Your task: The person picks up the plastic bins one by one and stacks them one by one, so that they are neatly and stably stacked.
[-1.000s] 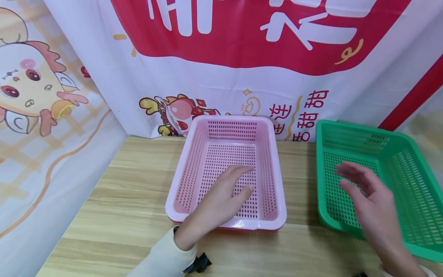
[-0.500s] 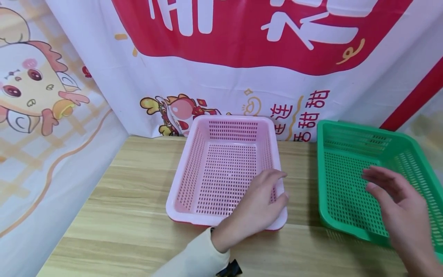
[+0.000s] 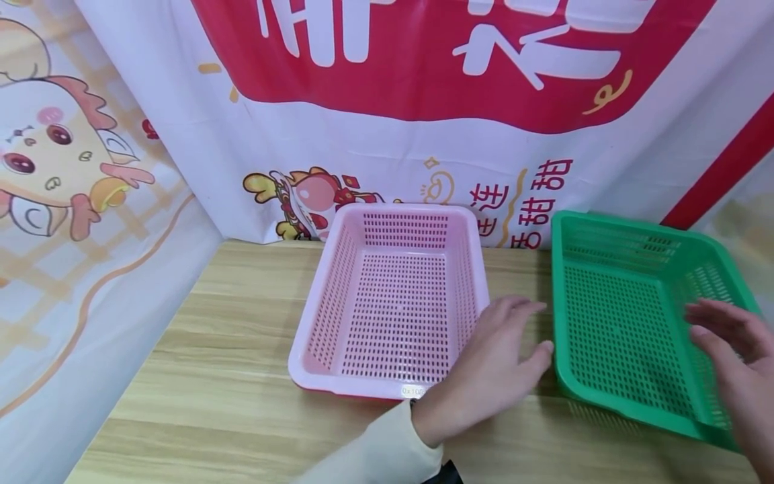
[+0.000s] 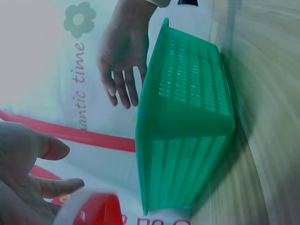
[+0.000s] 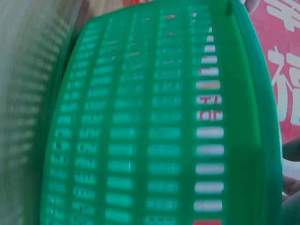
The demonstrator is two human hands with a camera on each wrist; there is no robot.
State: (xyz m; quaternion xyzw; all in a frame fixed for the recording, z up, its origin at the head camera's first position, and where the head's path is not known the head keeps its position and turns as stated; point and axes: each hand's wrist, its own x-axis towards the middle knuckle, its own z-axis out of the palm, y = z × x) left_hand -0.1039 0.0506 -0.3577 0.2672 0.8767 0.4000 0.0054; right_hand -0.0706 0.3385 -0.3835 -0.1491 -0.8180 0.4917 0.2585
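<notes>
An empty pink perforated basket (image 3: 396, 302) stands mid-table in the head view, with a red edge under its rim. To its right stands an empty green perforated basket (image 3: 617, 323). My left hand (image 3: 490, 366) hovers between the two, over the pink basket's near right corner, its fingers relaxed and holding nothing. Above the green basket's right side is my right hand (image 3: 738, 366), loosely bent and holding nothing, partly cut off by the frame. In the left wrist view, the right hand (image 4: 125, 54) shows beyond the green basket's rim. The green wall (image 5: 164, 117) fills much of the right wrist view.
The wood-grain table (image 3: 199, 336) extends to the left and in front of the baskets. A printed white and red cloth (image 3: 393, 144) hangs right behind them. Another patterned cloth (image 3: 121, 242) borders the table's left side.
Both hands have moved to the right: the left from over the pink basket towards the green one, the right across the green basket towards its right side. The baskets have stayed put.
</notes>
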